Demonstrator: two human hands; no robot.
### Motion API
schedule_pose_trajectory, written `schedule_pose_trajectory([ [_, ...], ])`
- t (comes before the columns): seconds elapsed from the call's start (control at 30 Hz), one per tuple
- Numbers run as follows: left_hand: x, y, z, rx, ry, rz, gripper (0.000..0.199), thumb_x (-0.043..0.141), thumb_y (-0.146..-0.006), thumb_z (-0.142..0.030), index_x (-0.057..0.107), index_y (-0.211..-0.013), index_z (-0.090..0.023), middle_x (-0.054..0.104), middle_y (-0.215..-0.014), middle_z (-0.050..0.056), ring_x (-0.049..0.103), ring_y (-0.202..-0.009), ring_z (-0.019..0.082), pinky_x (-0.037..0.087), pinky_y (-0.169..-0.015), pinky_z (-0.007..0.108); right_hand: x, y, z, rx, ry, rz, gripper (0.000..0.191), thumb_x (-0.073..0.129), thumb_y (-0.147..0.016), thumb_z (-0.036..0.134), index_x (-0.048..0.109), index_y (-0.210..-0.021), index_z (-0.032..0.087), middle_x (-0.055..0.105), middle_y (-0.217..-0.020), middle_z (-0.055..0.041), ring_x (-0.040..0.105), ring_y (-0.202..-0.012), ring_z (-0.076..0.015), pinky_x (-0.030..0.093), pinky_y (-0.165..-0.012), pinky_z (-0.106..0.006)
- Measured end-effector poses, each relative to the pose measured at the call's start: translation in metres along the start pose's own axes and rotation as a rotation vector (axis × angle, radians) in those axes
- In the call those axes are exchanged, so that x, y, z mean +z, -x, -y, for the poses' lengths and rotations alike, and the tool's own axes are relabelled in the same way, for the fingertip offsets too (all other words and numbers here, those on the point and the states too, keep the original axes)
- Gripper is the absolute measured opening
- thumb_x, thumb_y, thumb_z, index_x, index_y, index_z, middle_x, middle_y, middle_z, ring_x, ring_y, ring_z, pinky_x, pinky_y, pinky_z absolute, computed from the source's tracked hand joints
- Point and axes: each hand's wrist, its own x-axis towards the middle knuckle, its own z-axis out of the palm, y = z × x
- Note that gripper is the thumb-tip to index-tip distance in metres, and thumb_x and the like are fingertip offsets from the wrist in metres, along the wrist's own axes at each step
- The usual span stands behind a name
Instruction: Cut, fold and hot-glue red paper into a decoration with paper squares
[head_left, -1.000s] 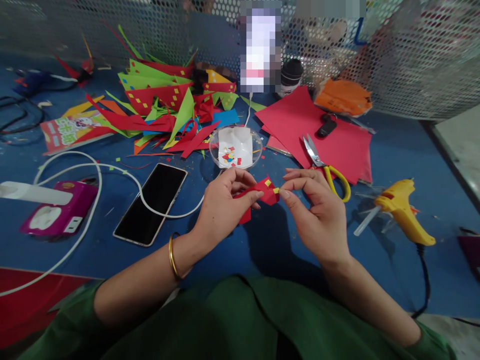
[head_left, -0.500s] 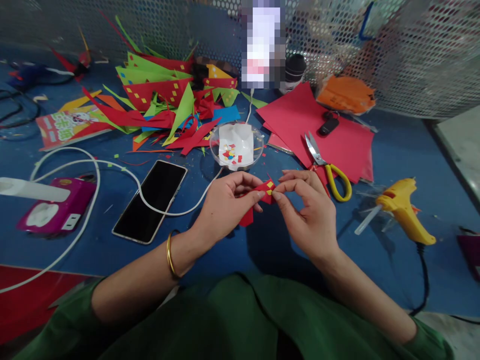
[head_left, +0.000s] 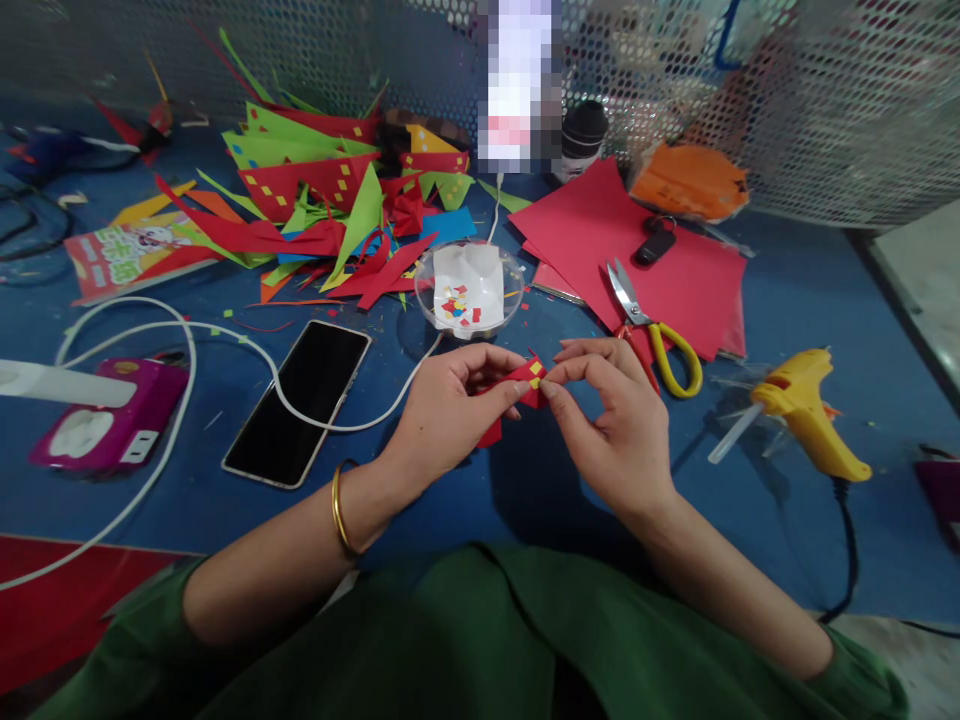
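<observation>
My left hand (head_left: 454, 405) is closed, pinching a folded piece of red paper (head_left: 531, 371) between thumb and fingers. Small yellow paper squares (head_left: 535, 368) show on its face. Part of the red paper hangs below the left fingers, and the rest is hidden behind them. From the other side, my right hand (head_left: 616, 425) reaches in with thumb and index finger pinched together at the lower yellow square, touching the red paper's right end. Just beyond my hands, a clear round dish (head_left: 513, 308) holds a white paper with tiny coloured paper bits (head_left: 456, 300).
Scissors (head_left: 637, 310) and a black key fob (head_left: 655, 245) lie on red sheets (head_left: 697, 290) at right, near a yellow glue gun (head_left: 810, 405). At left are a phone (head_left: 300, 400), a white cable (head_left: 270, 365) and a purple power strip (head_left: 120, 410). Cut paper pieces (head_left: 307, 185) heap behind.
The view has shifted slightly, so the table's things sit a little further left. Both hands keep nearly the same pinch on the paper, the right fingertips still at the yellow square.
</observation>
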Motion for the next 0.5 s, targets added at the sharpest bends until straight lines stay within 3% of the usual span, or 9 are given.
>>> schedule_pose_trajectory([
  [0.2, 0.0012, 0.0006, -0.0020, -0.013, -0.060, -0.030, 0.012, 0.078, -0.078, -0.026, 0.074, -0.085, -0.017, 0.075, -0.073, 0.002, 0.067, -0.060, 0.013, 0.048, -0.045, 0.019, 0.0003, 0.0007, 0.0005, -0.026, 0.029, 0.002, 0.005, 0.063, -0.089, 0.022, 0.065, -0.085, 0.025, 0.068, -0.100, -0.0060, 0.066, -0.104, -0.0263, 0.050, -0.090, -0.047],
  [0.5, 0.0007, -0.0008, -0.0005, -0.025, -0.020, -0.057, 0.016, 0.080, -0.076, -0.027, 0.074, -0.086, -0.017, 0.075, -0.077, 0.002, 0.069, -0.064, 0.013, 0.052, -0.053, 0.020, 0.0027, 0.0020, 0.0024, 0.001, -0.010, -0.038, 0.004, 0.064, -0.090, 0.021, 0.065, -0.087, 0.024, 0.070, -0.097, -0.0044, 0.067, -0.101, -0.0241, 0.051, -0.090, -0.046],
])
